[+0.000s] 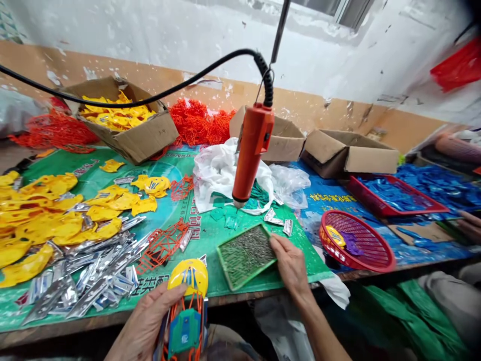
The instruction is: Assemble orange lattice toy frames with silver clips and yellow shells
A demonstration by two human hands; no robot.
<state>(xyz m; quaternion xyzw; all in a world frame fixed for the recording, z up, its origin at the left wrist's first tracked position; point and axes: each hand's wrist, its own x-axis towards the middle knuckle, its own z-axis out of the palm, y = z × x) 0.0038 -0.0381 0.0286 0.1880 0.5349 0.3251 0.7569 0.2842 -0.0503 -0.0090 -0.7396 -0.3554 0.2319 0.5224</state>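
Note:
My left hand [152, 313] is closed around a partly built plastic toy [185, 326] with an orange frame, a teal-green block and silver strips along its sides. A rounded yellow piece [190, 276] caps its top end, and my thumb presses near it. My right hand [291, 263] grips the right rim of a shallow green tray [235, 287], its fingertips at the edge. Small dark metal pieces, apparently screws [250, 250], fill the tray. Above it hangs an orange electric screwdriver [251, 150], pointing down and untouched.
Yellow parts [56, 213] and silver strips [101, 271] lie at left, with orange frames [165, 243] beside them. Cardboard boxes [150, 135] line the back. A red basket [356, 245] and a red tray [409, 208] of blue parts stand at right, near another person's hand [471, 225].

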